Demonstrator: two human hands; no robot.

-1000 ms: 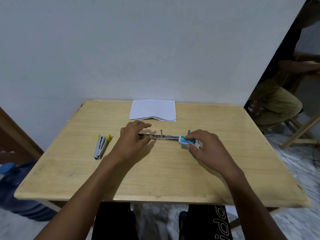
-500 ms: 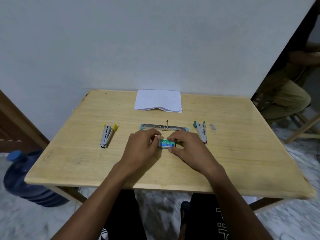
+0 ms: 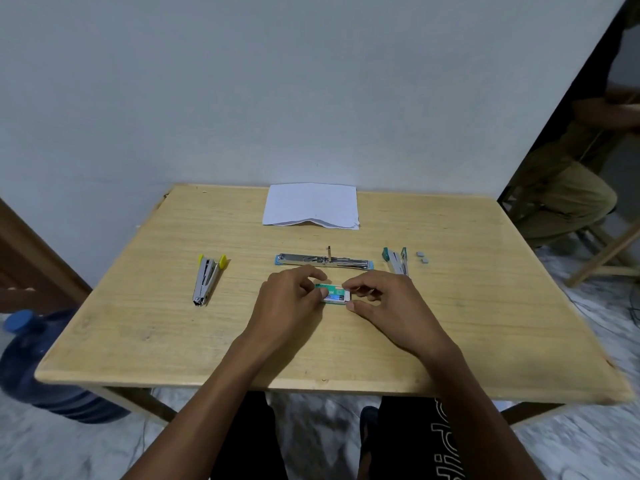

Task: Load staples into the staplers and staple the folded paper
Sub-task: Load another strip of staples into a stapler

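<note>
While both hands meet at the middle of the wooden table (image 3: 138,323), the left hand (image 3: 291,303) pinches one end of a small green staple box (image 3: 334,294) and the right hand (image 3: 384,303) pinches its white end. Just behind them the blue-tipped stapler (image 3: 323,261) lies swung open flat. A yellow-tipped stapler (image 3: 207,278) lies well left, and a teal stapler (image 3: 396,259) lies to the right beside two grey staple blocks (image 3: 422,257). Folded paper (image 3: 310,206) rests at the far edge.

Green-white staple box (image 3: 335,294), yellow-tipped stapler (image 3: 207,279), white folded paper (image 3: 310,205), tan table (image 3: 138,306)
</note>
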